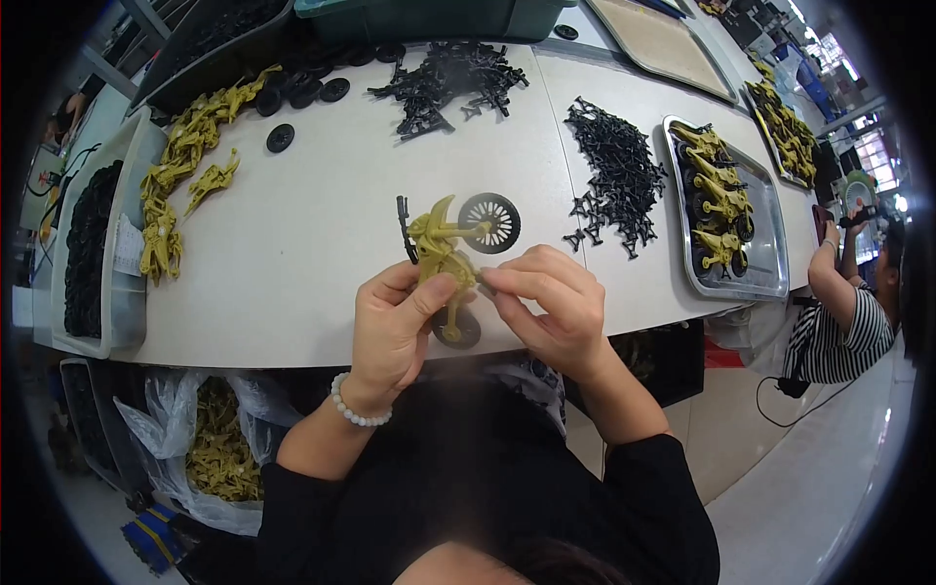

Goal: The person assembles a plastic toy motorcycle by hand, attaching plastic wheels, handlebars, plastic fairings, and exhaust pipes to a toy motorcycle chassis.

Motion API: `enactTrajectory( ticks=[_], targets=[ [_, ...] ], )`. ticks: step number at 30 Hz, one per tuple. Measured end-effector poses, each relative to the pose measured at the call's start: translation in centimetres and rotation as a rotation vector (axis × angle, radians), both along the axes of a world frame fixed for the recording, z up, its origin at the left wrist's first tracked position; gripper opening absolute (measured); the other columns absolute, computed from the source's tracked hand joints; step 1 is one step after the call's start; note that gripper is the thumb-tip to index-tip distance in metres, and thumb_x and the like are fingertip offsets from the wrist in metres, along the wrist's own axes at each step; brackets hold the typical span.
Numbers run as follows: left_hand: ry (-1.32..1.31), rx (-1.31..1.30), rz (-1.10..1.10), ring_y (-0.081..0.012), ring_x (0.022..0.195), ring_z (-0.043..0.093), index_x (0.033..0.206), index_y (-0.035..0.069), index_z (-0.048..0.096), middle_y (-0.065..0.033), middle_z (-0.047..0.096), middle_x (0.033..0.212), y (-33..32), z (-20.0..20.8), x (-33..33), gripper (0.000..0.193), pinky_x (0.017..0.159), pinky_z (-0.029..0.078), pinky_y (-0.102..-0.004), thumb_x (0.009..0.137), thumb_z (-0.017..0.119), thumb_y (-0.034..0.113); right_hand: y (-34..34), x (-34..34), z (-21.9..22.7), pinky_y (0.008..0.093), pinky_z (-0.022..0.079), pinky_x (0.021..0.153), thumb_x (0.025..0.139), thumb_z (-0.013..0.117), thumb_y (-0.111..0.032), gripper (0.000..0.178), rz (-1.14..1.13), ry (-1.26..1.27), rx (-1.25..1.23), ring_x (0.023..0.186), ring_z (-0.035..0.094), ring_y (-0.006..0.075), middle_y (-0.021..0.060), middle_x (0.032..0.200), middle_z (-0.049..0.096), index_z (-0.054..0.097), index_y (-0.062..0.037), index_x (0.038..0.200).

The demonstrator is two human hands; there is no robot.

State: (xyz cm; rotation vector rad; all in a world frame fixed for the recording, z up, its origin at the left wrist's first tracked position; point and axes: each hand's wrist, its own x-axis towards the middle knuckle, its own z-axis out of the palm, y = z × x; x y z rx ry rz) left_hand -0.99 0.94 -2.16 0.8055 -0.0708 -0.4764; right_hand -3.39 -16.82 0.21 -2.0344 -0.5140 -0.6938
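A yellow toy motorcycle (436, 232) with black handlebars and two black spoked wheels is held on its side above the near part of the table. My left hand (392, 317), a beaded bracelet at its wrist, is closed around the body, thumb on top. The front wheel (489, 223) sticks out at the far end; the rear wheel (455, 329) shows beside my left fingers. My right hand (551, 302) pinches at the body's right side. Something small and dark shows at its fingertips, too hidden to name.
Small black parts (614, 166) lie heaped right of centre, black forked parts (453, 83) at the back. Yellow body pieces (180, 156) and loose wheels (280, 138) lie left. A metal tray (770, 249) holds several motorcycles. A white bin (132, 302) stands left; another person (863, 322) is at right.
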Motion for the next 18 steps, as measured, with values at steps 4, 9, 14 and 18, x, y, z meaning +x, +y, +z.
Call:
enactTrajectory(
  ticks=[4,9,14,18],
  targets=[
    [0.013,-0.022,0.019,-0.0174,0.087,0.067,0.106,-0.005,0.063,-0.0113,0.069,0.098,-0.3,-0.3,-0.2,0.018,0.081,0.054,-0.0283,0.090,0.062,0.002,0.3,-0.1,-0.4,0.0285,0.049,0.057,0.067,0.067,0.013,0.025,-0.011,-0.040,-0.016,0.064,0.063,0.0214,0.0114,0.075,0.066,0.068,0.0022,0.089],
    [-0.001,-0.009,0.063,-0.0164,0.090,0.066,0.109,-0.005,0.060,-0.0106,0.068,0.101,-0.9,-0.5,-0.7,0.020,0.084,0.053,-0.0283,0.090,0.062,0.002,0.6,-0.3,-1.0,0.0279,0.048,0.056,0.067,0.068,0.013,0.022,-0.025,0.051,0.119,0.063,0.062,0.0216,0.0119,0.076,0.066,0.067,0.0030,0.087],
    [-0.047,-0.038,0.068,-0.0157,0.092,0.065,0.113,-0.004,0.058,-0.0102,0.067,0.105,-1.2,-0.6,-0.9,0.025,0.085,0.052,-0.0281,0.090,0.063,0.003,0.2,-0.2,-0.6,0.0273,0.048,0.057,0.068,0.069,0.013,0.024,-0.058,-0.215,-0.182,0.062,0.061,0.0235,0.0119,0.077,0.065,0.065,0.0032,0.089],
    [-0.077,-0.016,0.083,-0.0156,0.094,0.065,0.114,-0.003,0.058,-0.0097,0.067,0.105,-1.2,-0.9,-0.8,0.026,0.086,0.051,-0.0286,0.088,0.064,0.002,0.3,-0.1,-1.4,0.0278,0.047,0.057,0.067,0.070,0.012,0.025,-0.038,-0.155,-0.048,0.061,0.059,0.0220,0.0103,0.075,0.063,0.065,0.0024,0.090]
  ],
)
